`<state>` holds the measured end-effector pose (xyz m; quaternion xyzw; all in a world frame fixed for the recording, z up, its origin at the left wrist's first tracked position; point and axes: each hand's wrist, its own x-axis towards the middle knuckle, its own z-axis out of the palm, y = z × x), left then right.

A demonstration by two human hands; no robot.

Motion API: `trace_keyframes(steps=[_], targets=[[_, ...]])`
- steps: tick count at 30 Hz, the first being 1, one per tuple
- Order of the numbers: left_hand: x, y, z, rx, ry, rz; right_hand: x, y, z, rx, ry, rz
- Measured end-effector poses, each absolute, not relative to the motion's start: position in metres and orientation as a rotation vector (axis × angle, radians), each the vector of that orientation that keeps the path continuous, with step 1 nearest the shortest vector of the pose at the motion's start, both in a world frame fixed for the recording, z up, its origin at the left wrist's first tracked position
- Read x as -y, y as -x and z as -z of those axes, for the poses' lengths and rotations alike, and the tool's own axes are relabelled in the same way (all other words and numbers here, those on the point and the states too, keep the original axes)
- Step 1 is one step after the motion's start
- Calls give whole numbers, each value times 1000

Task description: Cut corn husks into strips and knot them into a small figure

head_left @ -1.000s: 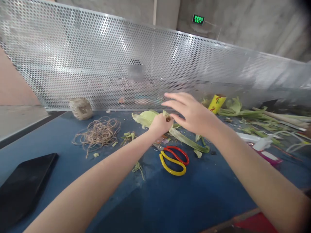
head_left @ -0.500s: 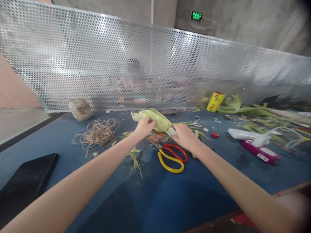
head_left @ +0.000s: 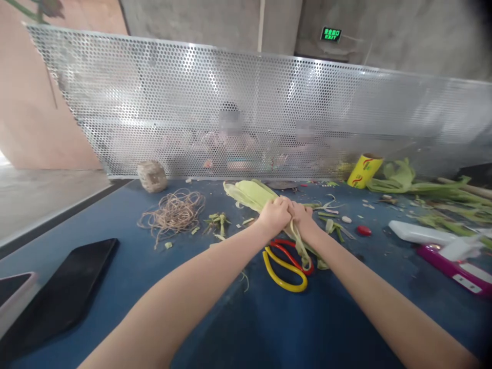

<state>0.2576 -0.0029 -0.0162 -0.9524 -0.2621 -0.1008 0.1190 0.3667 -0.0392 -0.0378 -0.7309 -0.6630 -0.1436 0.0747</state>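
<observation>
A pale green bundle of corn husk [head_left: 251, 195] lies slantwise above the middle of the table, its broad end to the left. My left hand [head_left: 275, 214] is closed round its narrow right end. Right against it, my right hand [head_left: 302, 219] is closed on the same end, the two hands touching. A loose husk strip [head_left: 302, 246] hangs down between my wrists. Below it lie scissors with one yellow and one red handle [head_left: 286, 274]; their blades are hidden under the hands and husk.
Left are a heap of twine [head_left: 172, 212], a whitish lump [head_left: 151, 177] and a black flat object [head_left: 65, 287]. Right are a yellow roll [head_left: 364, 171], a red piece [head_left: 364, 230], a purple-white power strip [head_left: 457, 266] and husk leaves [head_left: 400, 177]. A perforated metal screen [head_left: 154, 92] stands behind; people sit beyond it.
My left hand has moved right along the husk bundle to its narrow end, beside my right hand. A strip now hangs over the scissors. The view has shifted left.
</observation>
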Motion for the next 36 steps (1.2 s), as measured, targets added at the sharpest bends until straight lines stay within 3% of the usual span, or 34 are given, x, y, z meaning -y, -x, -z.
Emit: trace_keyframes(steps=[18, 29, 36], targets=[[-2, -245, 17, 981, 2855, 158, 28, -376, 19, 2242, 2078, 480], [1, -247, 22, 620, 2900, 111, 22, -383, 16, 2330, 2094, 504], [1, -242, 18, 634, 2968, 290, 23, -377, 12, 2290, 2204, 444]])
